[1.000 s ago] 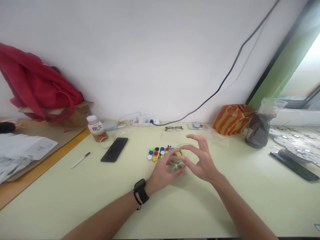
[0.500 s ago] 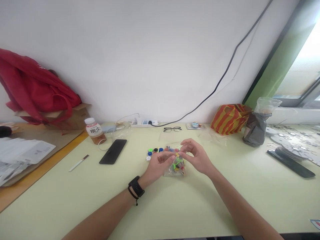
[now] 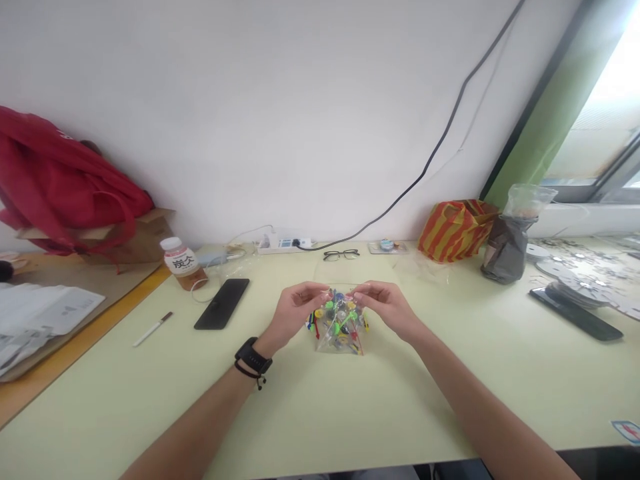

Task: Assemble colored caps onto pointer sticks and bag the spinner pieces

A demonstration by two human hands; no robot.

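A clear plastic bag point(image 3: 331, 344) stands on the table in front of me, with several small coloured pieces point(image 3: 345, 322) in green, yellow, blue and red showing through it. My left hand point(image 3: 299, 308) pinches the upper left edge of the bag between thumb and fingers. On the other side, my right hand point(image 3: 387, 307) has its fingers closed on the upper right edge. Parts of the round coloured pieces behind the bag are hidden by it and by my hands. A black watch point(image 3: 254, 355) sits on my left wrist.
Left of the bag lie a black phone point(image 3: 222, 304), a marker pen point(image 3: 153, 329) and a drink bottle point(image 3: 183, 264). Glasses point(image 3: 341, 255) and a power strip point(image 3: 284, 245) are by the wall. A striped bag point(image 3: 456, 230) and grey discs point(image 3: 575, 283) are at the right.
My hands have moved apart, to the two sides of the bag's top. The bag now looks wider and more of its coloured pieces show. The camera view has shifted slightly.
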